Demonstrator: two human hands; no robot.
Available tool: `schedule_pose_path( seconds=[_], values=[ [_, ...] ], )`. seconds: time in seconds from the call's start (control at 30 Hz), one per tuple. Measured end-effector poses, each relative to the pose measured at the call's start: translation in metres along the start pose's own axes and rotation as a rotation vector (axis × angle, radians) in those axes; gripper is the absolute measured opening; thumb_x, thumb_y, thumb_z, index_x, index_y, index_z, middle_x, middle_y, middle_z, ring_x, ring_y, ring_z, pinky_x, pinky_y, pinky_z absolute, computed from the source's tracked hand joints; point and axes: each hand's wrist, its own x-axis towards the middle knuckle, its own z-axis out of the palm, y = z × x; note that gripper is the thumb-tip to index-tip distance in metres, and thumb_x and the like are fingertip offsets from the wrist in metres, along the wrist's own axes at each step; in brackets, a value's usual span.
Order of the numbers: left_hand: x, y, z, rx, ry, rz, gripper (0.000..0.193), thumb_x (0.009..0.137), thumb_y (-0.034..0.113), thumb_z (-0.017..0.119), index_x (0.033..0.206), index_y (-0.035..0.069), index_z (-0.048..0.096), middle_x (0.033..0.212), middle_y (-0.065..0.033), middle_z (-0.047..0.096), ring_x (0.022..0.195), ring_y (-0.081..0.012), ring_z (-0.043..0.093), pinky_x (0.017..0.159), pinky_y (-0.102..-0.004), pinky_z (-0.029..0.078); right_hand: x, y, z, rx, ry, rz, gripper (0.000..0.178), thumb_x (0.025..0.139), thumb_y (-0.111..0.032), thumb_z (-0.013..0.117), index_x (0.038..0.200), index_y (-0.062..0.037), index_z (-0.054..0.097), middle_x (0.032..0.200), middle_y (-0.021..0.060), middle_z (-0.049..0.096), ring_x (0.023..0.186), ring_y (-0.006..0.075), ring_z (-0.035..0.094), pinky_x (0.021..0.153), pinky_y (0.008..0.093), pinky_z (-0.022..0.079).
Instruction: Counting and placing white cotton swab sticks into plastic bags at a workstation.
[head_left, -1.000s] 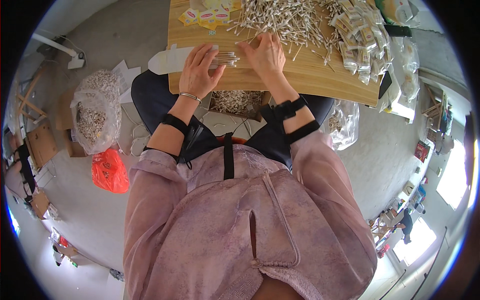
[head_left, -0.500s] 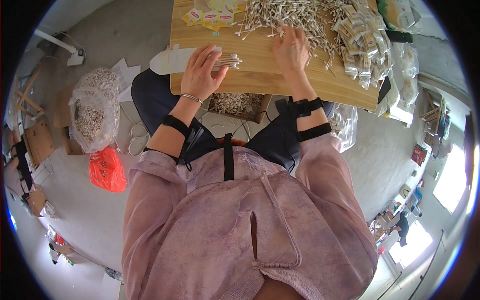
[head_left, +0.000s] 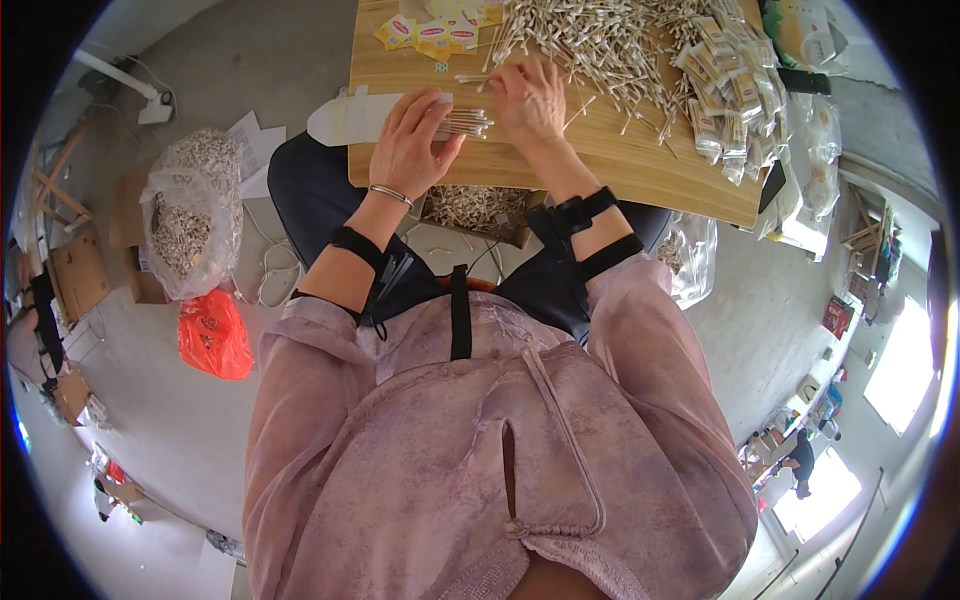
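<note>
My left hand (head_left: 411, 140) is curved over a bundle of cotton swabs (head_left: 466, 122) lying near the table's front edge, and their tips stick out past its thumb. Beneath that hand a white paper sheet (head_left: 345, 120) reaches out to the left. My right hand (head_left: 530, 103) is closed just right of the bundle, with a few cotton swabs (head_left: 468, 79) poking out leftward from its fingertips; how many it holds is hidden. Behind it spreads a big loose heap of cotton swabs (head_left: 590, 42) on the wooden table (head_left: 640, 170).
Yellow-and-white packets (head_left: 432, 38) lie at the far left of the table. Small filled bags (head_left: 735, 90) are piled at the right. Under the table edge sits a cardboard box of swabs (head_left: 520, 225). A clear sack of swabs (head_left: 190, 220) and a red bag (head_left: 214, 335) stand on the left floor.
My right hand has moved left and nearer, from the edge of the swab heap toward the bundle, with swabs now showing at its fingertips. The left hand stays on the bundle.
</note>
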Motion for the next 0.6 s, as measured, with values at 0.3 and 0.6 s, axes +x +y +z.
schedule_pose_path(
  seconds=[0.3,0.6],
  values=[
    [0.000,0.001,0.002,-0.001,0.009,-0.012,0.041,0.075,0.022,0.073,0.112,0.009,0.059,0.125,-0.0082,0.054,0.118,-0.0287,0.049,0.098,-0.0387,0.043,-0.006,-0.012,-0.008,0.402,0.026,0.161,0.007,0.080,-0.012,0.062,0.086,-0.0079,0.062,0.082,0.0102,0.062,0.083,0.0307,0.059,0.073,0.0387,0.048],
    [0.005,0.006,-0.002,0.047,0.012,-0.090,0.066,0.081,0.030,0.066,0.137,0.009,0.040,0.139,-0.0082,0.043,0.131,-0.0282,0.036,0.111,-0.0428,0.026,-0.054,0.002,-0.062,0.373,-0.524,0.142,0.008,0.080,-0.016,0.062,0.084,-0.0096,0.064,0.082,0.0076,0.064,0.087,0.0286,0.061,0.073,0.0394,0.050]
  ],
)
